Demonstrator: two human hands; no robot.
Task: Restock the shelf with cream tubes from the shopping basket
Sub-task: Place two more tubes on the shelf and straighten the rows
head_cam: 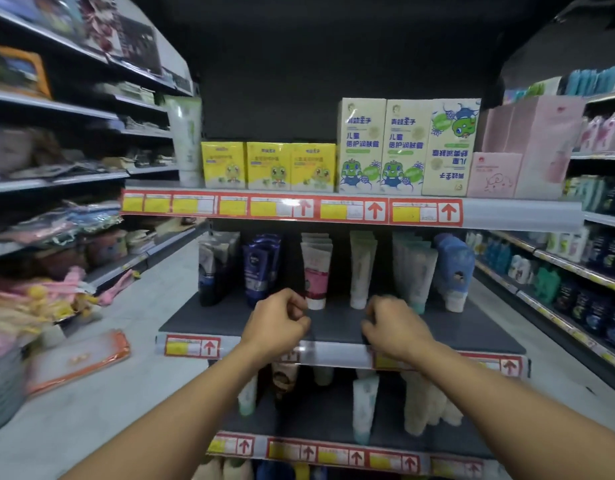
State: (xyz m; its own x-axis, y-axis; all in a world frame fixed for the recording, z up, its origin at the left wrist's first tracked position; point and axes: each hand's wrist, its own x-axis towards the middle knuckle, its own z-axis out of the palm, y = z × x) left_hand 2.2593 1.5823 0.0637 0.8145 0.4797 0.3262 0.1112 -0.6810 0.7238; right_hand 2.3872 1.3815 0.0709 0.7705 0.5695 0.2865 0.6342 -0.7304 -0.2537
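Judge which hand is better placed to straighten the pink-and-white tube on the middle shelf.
Probably the left hand. It hovers empty, fingers curled, right beside the pink-and-white tube's cap. The right hand sits further right, nearer the pale green tubes.

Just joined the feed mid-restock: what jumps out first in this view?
Both bare hands, left hand and right hand, hover with curled, empty fingers over the dark middle shelf. Behind them stand rows of cream tubes. Above, yellow boxes and taller cartoon-frog boxes line the top shelf.

Both hands empty at middle shelf.
Left hand (276, 322) and right hand (391, 327) curled above shelf (333, 327) edge; cream tubes (361, 268) upright behind.
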